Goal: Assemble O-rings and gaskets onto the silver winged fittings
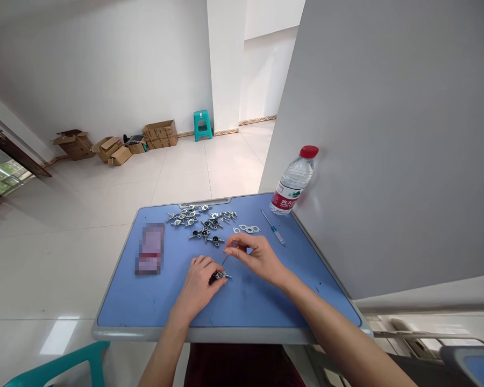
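In the lower middle of the frame, a small metal fitting is being pinned against the tabletop by the left hand, its thumb and fingers being closed around the piece. Just above, a thin-shafted screwdriver is being pinched between the thumb and fingers of the right hand, its tip being pointed down toward the fitting; whether contact is being made cannot be told. The work is probably best being done with the shaft kept upright and in line with the screw, light pressure being applied, and the fitting being braced firmly so that no twisting is being allowed.

A silvery, hard sheen is being shown by the fitting, with a dark part being partly covered by the fingers. Toward the centre, round black cores are being framed by metal in similar pieces; to their right, flat, pierced plates are being overlapped. A smooth, matte blue surface is being presented by the tabletop.
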### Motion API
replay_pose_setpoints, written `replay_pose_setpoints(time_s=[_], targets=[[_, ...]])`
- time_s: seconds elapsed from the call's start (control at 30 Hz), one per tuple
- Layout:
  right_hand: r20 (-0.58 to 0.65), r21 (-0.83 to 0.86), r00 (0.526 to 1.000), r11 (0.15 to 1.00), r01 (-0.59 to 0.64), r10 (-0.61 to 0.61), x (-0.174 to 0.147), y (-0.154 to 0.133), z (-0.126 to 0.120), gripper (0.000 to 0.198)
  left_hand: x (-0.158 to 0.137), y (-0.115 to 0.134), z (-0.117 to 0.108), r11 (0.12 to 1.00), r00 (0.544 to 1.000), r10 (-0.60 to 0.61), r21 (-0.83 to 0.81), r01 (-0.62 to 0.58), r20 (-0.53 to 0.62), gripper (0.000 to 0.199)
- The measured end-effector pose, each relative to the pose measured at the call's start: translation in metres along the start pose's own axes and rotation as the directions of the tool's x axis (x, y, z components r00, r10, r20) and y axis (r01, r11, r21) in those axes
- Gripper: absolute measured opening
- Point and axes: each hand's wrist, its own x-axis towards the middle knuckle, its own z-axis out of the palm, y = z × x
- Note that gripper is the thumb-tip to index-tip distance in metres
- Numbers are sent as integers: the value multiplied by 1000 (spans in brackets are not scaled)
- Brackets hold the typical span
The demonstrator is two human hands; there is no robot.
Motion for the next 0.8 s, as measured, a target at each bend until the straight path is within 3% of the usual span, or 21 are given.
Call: replay_pose_setpoints(time_s=[0.13,0.23,0.37,0.43,0.5,0.8], targets=[[-151,51,987,998,-41,48,3,5,-4,28,-1,-1,-2,1000,999,8,-9,-9,-53,4],[-249,116,962,990,-83,110,5,6,-8,29,4,-10,-14,997,980,-48,-74,35,-191,8],[-310,142,941,985,-98,138,7,8,-11,30,25,-34,-42,981,926,-144,75,180,-348,12],[-305,132,944,988,-85,122,7,10,-11,30,39,-48,-53,921,905,-213,233,312,-369,11],[-298,110,949,991,-72,102,7,11,-10,29,51,-61,-59,888,894,-251,279,366,-371,9],[-361,115,928,992,-55,94,10,9,-19,25,65,-83,-48,811,876,-289,387,438,-386,11]])
